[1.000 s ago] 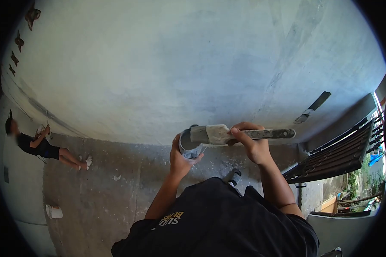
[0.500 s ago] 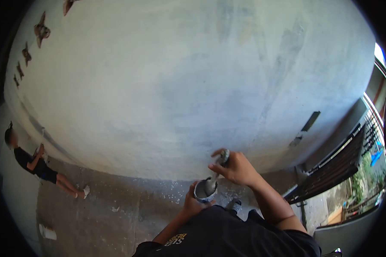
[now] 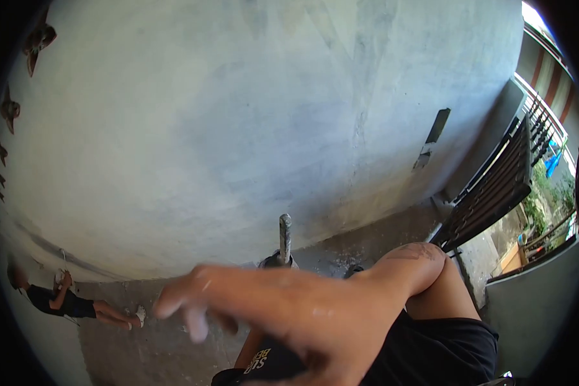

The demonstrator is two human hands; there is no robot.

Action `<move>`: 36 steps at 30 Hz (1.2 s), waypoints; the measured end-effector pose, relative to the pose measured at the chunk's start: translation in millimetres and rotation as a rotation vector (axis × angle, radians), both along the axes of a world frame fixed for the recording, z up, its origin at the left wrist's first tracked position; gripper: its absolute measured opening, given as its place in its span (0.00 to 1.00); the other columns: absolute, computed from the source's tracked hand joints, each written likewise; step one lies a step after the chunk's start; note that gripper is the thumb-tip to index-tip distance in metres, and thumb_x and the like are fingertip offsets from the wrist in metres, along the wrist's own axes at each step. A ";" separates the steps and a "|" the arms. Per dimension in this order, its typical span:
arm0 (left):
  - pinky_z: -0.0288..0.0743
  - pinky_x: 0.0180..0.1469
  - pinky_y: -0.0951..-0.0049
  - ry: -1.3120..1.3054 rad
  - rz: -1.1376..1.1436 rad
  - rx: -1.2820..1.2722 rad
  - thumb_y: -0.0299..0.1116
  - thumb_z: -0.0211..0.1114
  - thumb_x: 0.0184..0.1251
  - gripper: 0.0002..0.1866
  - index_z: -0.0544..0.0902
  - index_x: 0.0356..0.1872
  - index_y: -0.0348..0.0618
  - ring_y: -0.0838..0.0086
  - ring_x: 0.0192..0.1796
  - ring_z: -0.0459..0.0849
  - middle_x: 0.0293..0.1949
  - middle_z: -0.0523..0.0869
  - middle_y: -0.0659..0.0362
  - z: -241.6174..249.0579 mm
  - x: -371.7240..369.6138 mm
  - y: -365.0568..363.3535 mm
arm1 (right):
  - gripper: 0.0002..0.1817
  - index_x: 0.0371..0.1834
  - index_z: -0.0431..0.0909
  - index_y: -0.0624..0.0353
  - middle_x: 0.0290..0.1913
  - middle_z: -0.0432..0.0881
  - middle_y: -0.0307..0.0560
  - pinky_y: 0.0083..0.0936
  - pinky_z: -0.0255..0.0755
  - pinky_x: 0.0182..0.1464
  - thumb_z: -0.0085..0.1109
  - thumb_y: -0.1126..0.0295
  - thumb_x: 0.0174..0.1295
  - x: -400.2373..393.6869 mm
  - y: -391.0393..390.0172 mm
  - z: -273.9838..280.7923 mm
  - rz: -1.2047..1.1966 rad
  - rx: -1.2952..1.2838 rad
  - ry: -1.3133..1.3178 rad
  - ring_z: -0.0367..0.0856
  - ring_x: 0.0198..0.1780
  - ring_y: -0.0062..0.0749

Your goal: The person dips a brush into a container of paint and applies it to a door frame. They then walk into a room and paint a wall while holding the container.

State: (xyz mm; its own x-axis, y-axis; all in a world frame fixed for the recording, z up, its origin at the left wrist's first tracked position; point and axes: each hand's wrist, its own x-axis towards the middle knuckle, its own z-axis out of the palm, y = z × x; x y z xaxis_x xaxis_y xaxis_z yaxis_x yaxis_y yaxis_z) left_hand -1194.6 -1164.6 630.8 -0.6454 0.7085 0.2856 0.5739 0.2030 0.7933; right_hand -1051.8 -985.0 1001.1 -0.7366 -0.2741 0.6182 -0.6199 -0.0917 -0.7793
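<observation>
My right hand is raised close to the camera, fingers stretched out and apart, somewhat blurred, with nothing in it. Just beyond it, the grey-smeared handle of a tool stands upright out of a cup; the tool's working end is hidden inside. Only the cup's dark rim shows. Behind my right hand, my left hand is covered from sight, and a bit of its forearm shows below. The cup stays up in front of my body, where the left hand gripped it in the earlier frame.
A pale, patchy wall fills the space ahead. Further left, a person in dark clothes stands by the wall. A dark slatted gate stands at right, and the concrete floor has pale specks.
My right hand has let go of the tool's handle and come up toward the camera, opening. The tool now stands in the cup by itself. The view has turned right.
</observation>
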 end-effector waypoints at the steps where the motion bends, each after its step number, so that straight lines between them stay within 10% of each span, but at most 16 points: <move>1: 0.78 0.64 0.58 -0.006 -0.012 -0.005 0.38 0.93 0.39 0.55 0.65 0.68 0.38 0.59 0.61 0.84 0.60 0.83 0.48 -4.2 -2.6 0.7 | 0.37 0.69 0.70 0.66 0.53 0.82 0.55 0.36 0.80 0.43 0.73 0.71 0.55 2.9 -2.9 -0.3 0.011 0.027 0.145 0.84 0.45 0.43; 5: 0.77 0.65 0.58 -0.032 -0.014 -0.012 0.38 0.93 0.39 0.55 0.65 0.68 0.38 0.59 0.62 0.84 0.60 0.83 0.48 -18.8 -9.3 -4.9 | 0.45 0.75 0.61 0.62 0.50 0.77 0.54 0.33 0.78 0.39 0.68 0.74 0.48 -0.9 -15.6 -13.8 0.131 -0.201 0.089 0.80 0.41 0.41; 7: 0.77 0.65 0.58 -0.050 0.002 -0.014 0.38 0.93 0.38 0.55 0.65 0.68 0.38 0.59 0.62 0.84 0.60 0.83 0.48 -26.2 -8.8 -10.8 | 0.30 0.58 0.77 0.65 0.41 0.80 0.51 0.29 0.77 0.37 0.68 0.73 0.48 -5.1 -25.4 -18.5 0.071 -0.501 0.285 0.79 0.37 0.38; 10: 0.77 0.65 0.58 -0.073 0.033 -0.019 0.38 0.93 0.38 0.55 0.65 0.68 0.38 0.59 0.62 0.84 0.60 0.82 0.48 -33.6 -8.1 -22.6 | 0.43 0.74 0.60 0.62 0.52 0.75 0.49 0.30 0.72 0.47 0.66 0.72 0.52 -24.5 4.0 -23.5 0.221 -0.230 0.050 0.75 0.46 0.33; 29: 0.76 0.64 0.56 0.038 0.131 0.035 0.45 0.92 0.40 0.55 0.67 0.68 0.38 0.55 0.61 0.84 0.59 0.83 0.48 17.7 -11.9 -2.9 | 0.35 0.69 0.71 0.59 0.49 0.75 0.43 0.29 0.68 0.52 0.61 0.77 0.52 -82.1 19.0 -42.1 -0.194 -0.339 -0.311 0.74 0.51 0.28; 36: 0.76 0.64 0.57 0.057 -0.124 -0.132 0.43 0.91 0.40 0.51 0.70 0.67 0.39 0.55 0.61 0.83 0.60 0.83 0.50 -0.9 -33.8 -4.3 | 0.16 0.42 0.81 0.64 0.39 0.85 0.50 0.41 0.81 0.44 0.72 0.64 0.57 -79.9 -5.1 -21.2 -0.745 0.815 0.070 0.88 0.42 0.46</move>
State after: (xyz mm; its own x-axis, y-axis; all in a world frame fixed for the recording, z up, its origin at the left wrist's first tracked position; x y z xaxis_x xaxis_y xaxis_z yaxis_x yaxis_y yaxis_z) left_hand -1228.4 -1168.9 629.9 -0.5366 0.8150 0.2187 0.6441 0.2281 0.7301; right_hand -1131.6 -990.1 979.9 -0.8570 -0.1206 0.5009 -0.3516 0.8476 -0.3975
